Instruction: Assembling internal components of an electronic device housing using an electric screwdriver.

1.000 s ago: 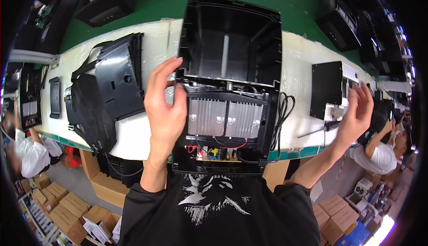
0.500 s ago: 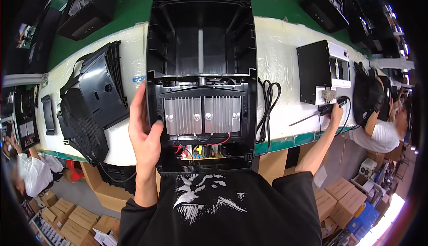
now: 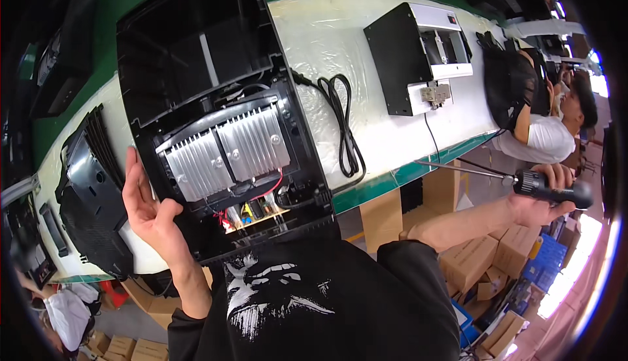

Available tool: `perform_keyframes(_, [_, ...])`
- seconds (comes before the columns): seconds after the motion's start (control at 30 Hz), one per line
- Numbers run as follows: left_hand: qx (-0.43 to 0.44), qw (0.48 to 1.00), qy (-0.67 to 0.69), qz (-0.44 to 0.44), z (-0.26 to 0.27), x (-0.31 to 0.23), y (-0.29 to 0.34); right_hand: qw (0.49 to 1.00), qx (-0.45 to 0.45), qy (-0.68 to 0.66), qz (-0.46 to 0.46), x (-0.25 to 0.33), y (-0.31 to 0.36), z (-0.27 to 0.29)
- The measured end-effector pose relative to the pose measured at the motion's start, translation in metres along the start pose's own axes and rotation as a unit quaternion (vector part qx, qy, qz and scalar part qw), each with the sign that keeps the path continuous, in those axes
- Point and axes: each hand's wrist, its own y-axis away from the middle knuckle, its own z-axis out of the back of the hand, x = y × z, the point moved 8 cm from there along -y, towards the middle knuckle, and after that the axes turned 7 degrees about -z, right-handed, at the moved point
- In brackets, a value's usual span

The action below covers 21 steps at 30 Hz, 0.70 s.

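Observation:
A large open black plastic housing (image 3: 203, 109) lies on the bench before me, slanted. Inside it are two finned silver heat sinks (image 3: 222, 155), with red wires and part of a circuit board (image 3: 255, 216) below them. My left hand (image 3: 152, 212) rests against the housing's left side, fingers stretched out and thumb apart, gripping nothing. Off to the right, beyond the bench edge, my right hand (image 3: 540, 205) is wrapped around a black electric screwdriver (image 3: 549, 189). Its long thin bit points left, clear of the housing.
A coiled black power cable (image 3: 343, 122) lies right of the housing. Further right stands a black-and-white screw feeder (image 3: 418, 60). Black plastic panels and mesh (image 3: 95, 191) lie at left. Cardboard boxes (image 3: 468, 259) stand below the bench, and a co-worker (image 3: 549, 135) is at far right.
My right hand has lifted the electric screwdriver away from the screw feeder, toward me and rightward. My view has turned right, and the housing appears tilted. My left hand stays beside the housing.

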Motion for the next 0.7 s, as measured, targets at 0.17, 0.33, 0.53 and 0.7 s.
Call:
perform_keyframes(0.17, [0.02,1.0,0.004,0.003,-0.011,0.001,-0.003,0.93,0.034,0.327,0.163,0.005,0.004,-0.028])
perform_keyframes(0.33, [0.023,0.999,0.016,0.029,-0.012,0.007,-0.001,0.851,0.025,0.473,0.227,-0.012,0.003,-0.033])
perform_keyframes(0.53, [0.03,0.999,0.02,0.03,-0.013,0.005,-0.001,0.868,0.084,0.458,0.172,-0.027,-0.006,-0.015])
perform_keyframes(0.7, [0.025,0.998,0.035,0.04,-0.011,0.008,-0.002,0.895,0.162,0.415,0.022,-0.064,-0.042,-0.023])
